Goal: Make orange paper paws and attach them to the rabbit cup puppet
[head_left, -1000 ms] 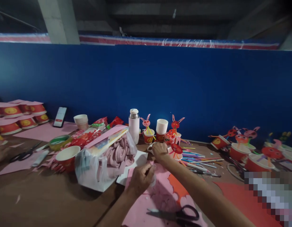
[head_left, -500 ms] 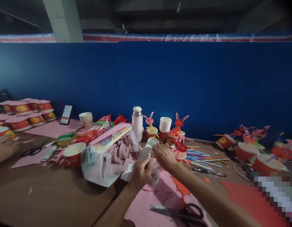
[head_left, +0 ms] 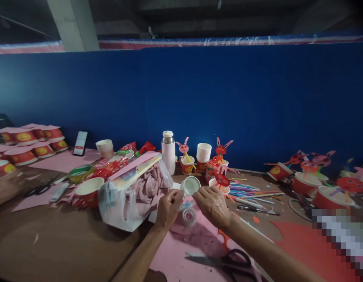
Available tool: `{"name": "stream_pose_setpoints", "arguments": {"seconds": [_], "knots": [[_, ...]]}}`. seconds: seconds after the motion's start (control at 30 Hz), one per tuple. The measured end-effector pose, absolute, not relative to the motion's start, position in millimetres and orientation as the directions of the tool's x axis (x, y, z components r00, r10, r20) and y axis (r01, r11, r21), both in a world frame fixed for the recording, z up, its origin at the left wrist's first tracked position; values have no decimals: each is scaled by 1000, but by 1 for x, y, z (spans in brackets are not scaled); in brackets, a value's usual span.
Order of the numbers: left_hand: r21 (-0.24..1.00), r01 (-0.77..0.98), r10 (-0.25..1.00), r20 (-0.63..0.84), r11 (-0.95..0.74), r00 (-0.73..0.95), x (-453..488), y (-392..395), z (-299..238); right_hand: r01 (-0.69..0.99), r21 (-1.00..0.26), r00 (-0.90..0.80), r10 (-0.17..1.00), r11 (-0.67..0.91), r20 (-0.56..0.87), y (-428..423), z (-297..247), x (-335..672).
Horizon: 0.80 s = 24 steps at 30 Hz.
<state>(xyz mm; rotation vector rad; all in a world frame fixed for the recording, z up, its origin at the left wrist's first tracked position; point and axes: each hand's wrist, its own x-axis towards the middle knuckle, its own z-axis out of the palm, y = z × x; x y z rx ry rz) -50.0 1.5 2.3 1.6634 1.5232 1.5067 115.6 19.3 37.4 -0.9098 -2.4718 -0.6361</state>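
Observation:
My left hand [head_left: 169,207] is closed in a pinch at the lower left of a small pale cup [head_left: 191,185]; whatever its fingertips hold is hidden or too small to make out. On the cup's other side my right hand [head_left: 213,205] is curled, knuckles up, its fingertips hidden. The cup lies tipped, its mouth facing me. Just below, between the wrists, is a roll of clear tape [head_left: 189,216]. Nearer me, black-handled scissors [head_left: 225,263] lie partly open on pink paper [head_left: 181,254]. A red rabbit-faced cup figure [head_left: 222,182] stands beyond my right hand.
A plastic bag of pink material [head_left: 134,196] stands left, near a white thermos [head_left: 169,154] and a red bowl [head_left: 90,192]. Pens [head_left: 246,192] and more rabbit cups [head_left: 307,182] lie right. Another person's hand [head_left: 6,188] is at far left, below stacked red cups [head_left: 24,137].
My hands have moved apart, the right one rightward and down, the left slightly left. The cup between them now shows more of its inside. The view has shifted slightly.

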Motion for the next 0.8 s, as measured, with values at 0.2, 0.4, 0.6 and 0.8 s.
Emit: {"name": "stream_pose_setpoints", "arguments": {"seconds": [0.2,0.4,0.6,0.8], "knots": [[789,514,855,485,-337,-184,-47,1,-1,699,235,-653,469,675,595,15,32,120],[732,562,780,583,-385,-225,-49,-1,1,603,128,-627,369,787,686,-14,25,146],[676,597,726,654,-432,-215,-50,-1,-2,576,19,-620,422,817,661,-37,13,188],[775,554,788,532,-304,-310,-50,1,-2,615,-22,-659,529,789,535,-39,-5,216]]}}
